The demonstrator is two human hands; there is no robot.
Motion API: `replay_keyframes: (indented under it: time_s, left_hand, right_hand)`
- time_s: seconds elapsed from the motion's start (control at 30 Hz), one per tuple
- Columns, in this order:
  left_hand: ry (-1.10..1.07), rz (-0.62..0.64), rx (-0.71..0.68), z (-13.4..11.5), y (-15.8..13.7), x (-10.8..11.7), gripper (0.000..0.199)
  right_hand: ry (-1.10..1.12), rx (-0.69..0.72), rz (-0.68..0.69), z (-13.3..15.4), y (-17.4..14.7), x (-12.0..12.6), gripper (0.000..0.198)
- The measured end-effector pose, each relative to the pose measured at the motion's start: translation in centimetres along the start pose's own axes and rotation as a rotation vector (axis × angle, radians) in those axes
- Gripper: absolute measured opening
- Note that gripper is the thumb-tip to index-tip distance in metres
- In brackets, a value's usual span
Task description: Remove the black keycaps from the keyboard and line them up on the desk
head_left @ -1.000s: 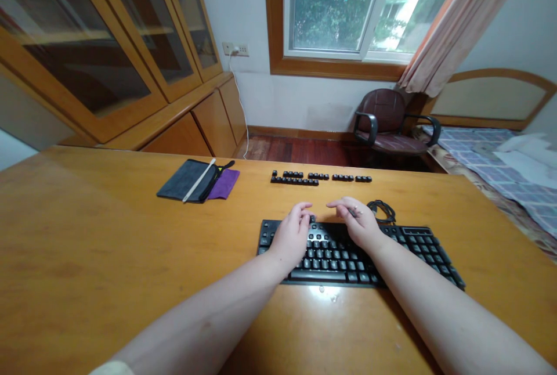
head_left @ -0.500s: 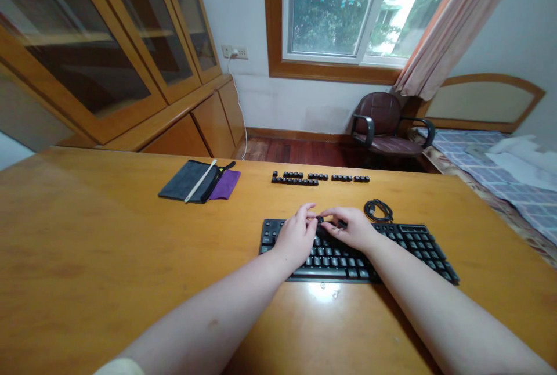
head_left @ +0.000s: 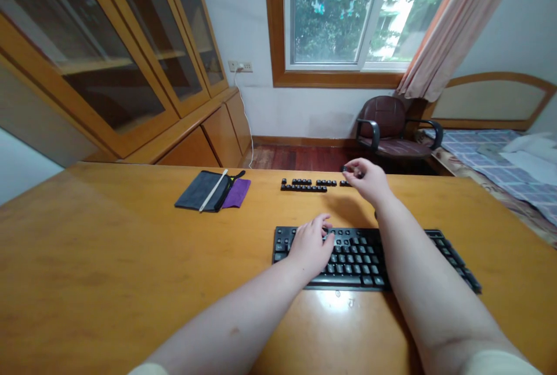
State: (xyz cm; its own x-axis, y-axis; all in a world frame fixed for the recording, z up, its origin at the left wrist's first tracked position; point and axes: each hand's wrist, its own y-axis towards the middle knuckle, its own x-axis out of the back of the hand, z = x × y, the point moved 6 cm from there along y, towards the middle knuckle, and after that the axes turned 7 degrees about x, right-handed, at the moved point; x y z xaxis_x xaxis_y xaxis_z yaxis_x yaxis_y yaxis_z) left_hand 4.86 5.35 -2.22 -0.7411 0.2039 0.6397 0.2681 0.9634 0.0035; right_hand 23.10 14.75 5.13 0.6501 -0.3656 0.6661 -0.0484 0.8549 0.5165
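Observation:
A black keyboard (head_left: 354, 269) lies on the desk, with bare switch posts showing along its upper rows. My left hand (head_left: 311, 245) rests over its left part, thumb and fingers apart and nothing seen between them. Raised above the desk behind the keyboard, my right hand (head_left: 369, 182) pinches a small black keycap (head_left: 344, 169) at its fingertips. Loose black keycaps (head_left: 303, 188) stand in two rows near the far edge; my right hand hides the right end of them.
The wooden desk (head_left: 130, 259) carries a dark grey zip pouch (head_left: 198, 190) at the left, with a pale stick (head_left: 213, 191) across it and a purple cloth (head_left: 237, 194) beside it. Past the far edge stand an armchair (head_left: 385, 119) and a bed (head_left: 470, 145).
My right hand has lifted off the keyboard and moved away from me towards the keycap rows, carrying a keycap. My left hand stays on the keyboard. The view has shifted slightly.

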Motion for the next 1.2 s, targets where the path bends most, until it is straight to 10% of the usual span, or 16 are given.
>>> replay_keyframes:
  time_s: [0.1,0.3,1.2]
  left_hand:
    - [0.0,0.001,0.006,-0.1,0.0,0.0,0.039]
    - [0.009,-0.008,-0.01,-0.1,0.1,-0.2,0.038]
    - [0.01,-0.006,0.013,-0.3,0.1,-0.1,0.038]
  right_hand:
    - [-0.192,-0.086,0.317,-3.4,-0.9,-4.9,0.024]
    - [-0.274,-0.18,0.454,-4.9,-2.1,-7.2,0.024]
    - [-0.267,-0.182,0.384,-5.8,-1.7,-7.6,0.022]
